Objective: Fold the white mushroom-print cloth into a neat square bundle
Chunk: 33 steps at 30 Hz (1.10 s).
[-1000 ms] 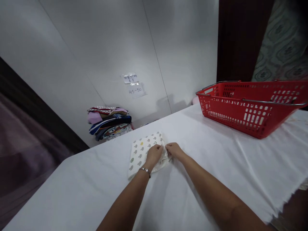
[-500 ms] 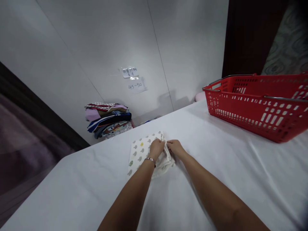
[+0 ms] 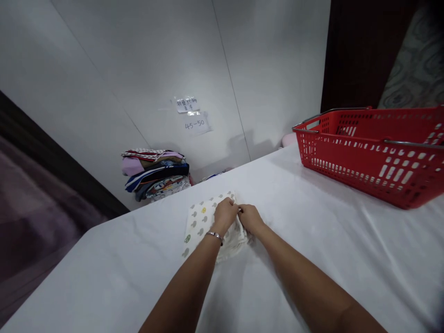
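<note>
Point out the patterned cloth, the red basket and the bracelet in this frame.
Patterned cloth (image 3: 198, 223): head view, printed upper face.
Red basket (image 3: 364, 159): head view, long near side wall.
Bracelet (image 3: 215, 235): head view, middle of its band.

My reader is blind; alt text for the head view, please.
A person's left hand and right hand hold a folded, patterned cloth on a white tablecloth. A red basket stands right; stacked fabrics sit behind, left.

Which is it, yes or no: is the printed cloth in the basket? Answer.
No, the printed cloth lies on the table, apart from the basket.
</note>
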Each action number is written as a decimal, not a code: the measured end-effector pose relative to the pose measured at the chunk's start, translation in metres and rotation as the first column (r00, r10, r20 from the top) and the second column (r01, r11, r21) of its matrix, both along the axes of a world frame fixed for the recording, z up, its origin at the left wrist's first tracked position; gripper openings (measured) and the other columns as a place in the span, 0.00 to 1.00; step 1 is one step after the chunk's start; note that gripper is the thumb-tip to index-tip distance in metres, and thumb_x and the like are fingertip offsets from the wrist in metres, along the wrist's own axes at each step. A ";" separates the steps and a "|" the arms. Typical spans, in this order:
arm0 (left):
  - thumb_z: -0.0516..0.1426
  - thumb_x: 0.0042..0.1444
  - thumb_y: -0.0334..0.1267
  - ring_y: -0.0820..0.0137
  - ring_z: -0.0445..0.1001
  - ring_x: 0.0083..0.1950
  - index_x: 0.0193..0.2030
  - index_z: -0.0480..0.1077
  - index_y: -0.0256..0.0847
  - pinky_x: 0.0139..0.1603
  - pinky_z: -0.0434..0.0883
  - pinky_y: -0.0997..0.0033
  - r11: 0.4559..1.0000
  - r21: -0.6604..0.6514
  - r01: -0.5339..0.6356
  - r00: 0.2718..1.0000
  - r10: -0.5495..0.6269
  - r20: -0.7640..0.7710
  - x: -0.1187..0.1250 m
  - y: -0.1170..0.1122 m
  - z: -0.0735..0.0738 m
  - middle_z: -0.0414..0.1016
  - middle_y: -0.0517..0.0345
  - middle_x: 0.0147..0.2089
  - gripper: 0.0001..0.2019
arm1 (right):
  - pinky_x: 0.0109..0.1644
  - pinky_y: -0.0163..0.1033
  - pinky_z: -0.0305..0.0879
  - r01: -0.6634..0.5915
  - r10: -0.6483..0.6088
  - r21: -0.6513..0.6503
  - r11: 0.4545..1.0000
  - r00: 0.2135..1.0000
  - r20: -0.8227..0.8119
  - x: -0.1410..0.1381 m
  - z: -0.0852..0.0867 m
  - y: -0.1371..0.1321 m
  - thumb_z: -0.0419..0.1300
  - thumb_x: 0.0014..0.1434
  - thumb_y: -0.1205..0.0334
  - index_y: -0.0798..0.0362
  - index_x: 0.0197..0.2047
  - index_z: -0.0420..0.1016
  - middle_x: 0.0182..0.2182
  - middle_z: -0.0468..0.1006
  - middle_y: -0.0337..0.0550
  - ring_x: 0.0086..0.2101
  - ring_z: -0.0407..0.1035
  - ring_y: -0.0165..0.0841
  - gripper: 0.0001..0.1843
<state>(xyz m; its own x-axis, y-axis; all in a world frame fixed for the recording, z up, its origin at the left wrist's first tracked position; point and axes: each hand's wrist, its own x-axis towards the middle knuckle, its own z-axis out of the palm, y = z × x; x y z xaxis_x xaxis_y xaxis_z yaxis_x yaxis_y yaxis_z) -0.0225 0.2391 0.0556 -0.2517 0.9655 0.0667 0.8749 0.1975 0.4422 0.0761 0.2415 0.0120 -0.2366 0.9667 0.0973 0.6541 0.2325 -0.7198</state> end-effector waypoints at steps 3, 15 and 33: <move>0.50 0.51 0.36 0.67 0.72 0.37 0.27 0.72 0.38 0.35 0.60 0.72 0.999 -0.011 0.040 0.999 -0.039 0.030 -0.001 0.003 -0.008 0.76 0.51 0.34 0.10 | 0.41 0.31 0.61 -0.010 0.010 0.005 1.000 0.997 -0.072 0.002 -0.003 0.003 0.50 0.52 0.71 0.53 0.38 0.79 0.39 0.79 0.47 0.40 0.72 0.33 0.17; 0.52 0.52 0.35 0.71 0.72 0.36 0.34 0.71 0.39 0.37 0.65 0.74 0.991 0.126 0.033 0.980 -0.057 0.193 -0.005 -0.006 -0.035 0.76 0.56 0.34 0.07 | 0.19 0.30 0.59 -0.164 0.107 -0.271 0.949 0.972 -0.211 0.010 0.007 -0.001 0.48 0.56 0.66 0.59 0.42 0.73 0.21 0.76 0.45 0.15 0.67 0.29 0.16; 0.40 0.61 0.34 0.67 0.47 0.68 0.63 0.56 0.38 0.66 0.45 0.61 0.982 0.044 0.183 0.976 -0.176 -0.131 -0.011 -0.008 -0.057 0.52 0.51 0.67 0.23 | 0.18 0.39 0.66 -0.426 0.349 -0.448 0.786 0.904 -0.248 0.021 0.034 -0.015 0.50 0.55 0.69 0.61 0.53 0.59 0.13 0.72 0.41 0.14 0.68 0.36 0.21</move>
